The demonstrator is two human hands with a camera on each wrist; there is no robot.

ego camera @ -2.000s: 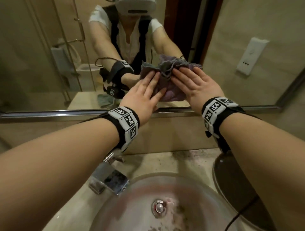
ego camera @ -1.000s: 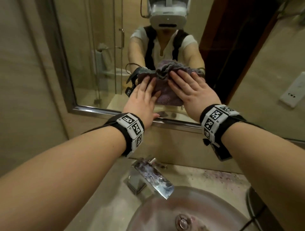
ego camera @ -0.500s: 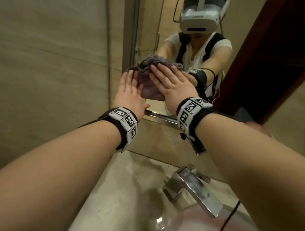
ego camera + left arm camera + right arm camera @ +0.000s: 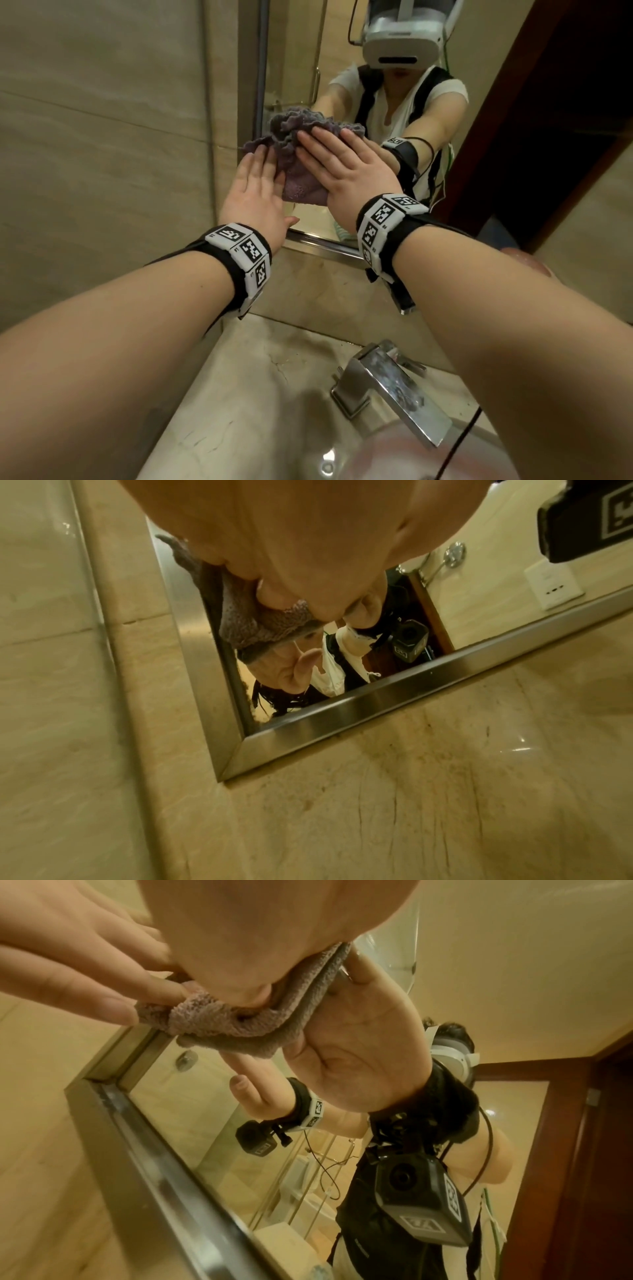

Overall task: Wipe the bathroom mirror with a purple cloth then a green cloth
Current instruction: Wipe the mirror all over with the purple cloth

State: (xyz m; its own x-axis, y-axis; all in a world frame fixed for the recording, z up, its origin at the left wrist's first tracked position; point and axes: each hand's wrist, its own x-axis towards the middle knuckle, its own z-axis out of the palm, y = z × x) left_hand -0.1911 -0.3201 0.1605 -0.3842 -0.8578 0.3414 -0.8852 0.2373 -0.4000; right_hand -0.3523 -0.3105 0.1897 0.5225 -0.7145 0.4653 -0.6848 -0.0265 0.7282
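The purple cloth (image 4: 294, 161) is bunched against the mirror (image 4: 294, 68), at its left edge and just above the lower left corner of the steel frame (image 4: 322, 247). My left hand (image 4: 255, 185) and right hand (image 4: 346, 168) both press flat on the cloth with straight fingers, side by side. In the left wrist view my left hand (image 4: 291, 534) covers the cloth (image 4: 246, 626) beside the frame (image 4: 377, 693). In the right wrist view my right hand (image 4: 240, 934) bears on the cloth (image 4: 240, 1023). A greenish patch (image 4: 339, 233) is reflected by my right wrist.
A beige tiled wall (image 4: 102, 137) meets the mirror's left edge. Below are the stone counter (image 4: 239, 394), a steel faucet (image 4: 394, 387) and the basin (image 4: 394, 455). A black cable (image 4: 459, 442) hangs over the basin at right.
Both hands have slid the purple cloth leftward along the lower part of the mirror, from its middle to its left edge. My view has turned left with them.
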